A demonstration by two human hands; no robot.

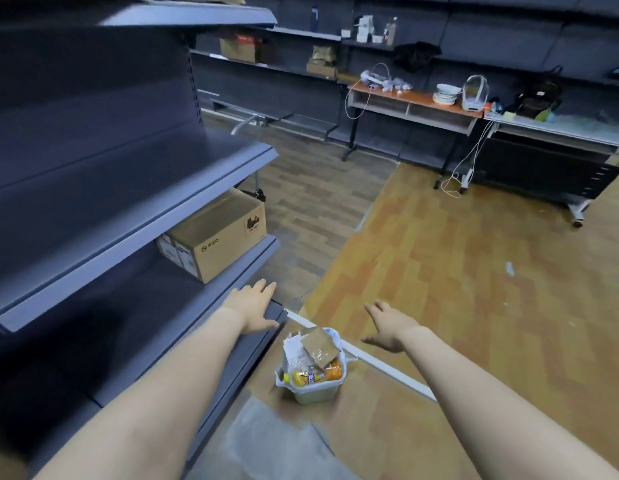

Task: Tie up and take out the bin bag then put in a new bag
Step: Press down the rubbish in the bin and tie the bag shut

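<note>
A small pale bin stands on the wooden floor beside the bottom shelf. It is lined with a clear bin bag whose edge folds over the rim. Rubbish fills it: brown cardboard, crumpled paper and orange and yellow wrappers. My left hand is stretched out above and left of the bin, fingers apart, holding nothing. My right hand hovers to the right of the bin, also spread and empty. Neither hand touches the bin. A flat clear plastic sheet lies on the floor in front of the bin.
Grey metal shelving runs along my left, with a cardboard box on a lower shelf. A white strip crosses the floor behind the bin. Further back stand a desk with plates and cables, and more shelves.
</note>
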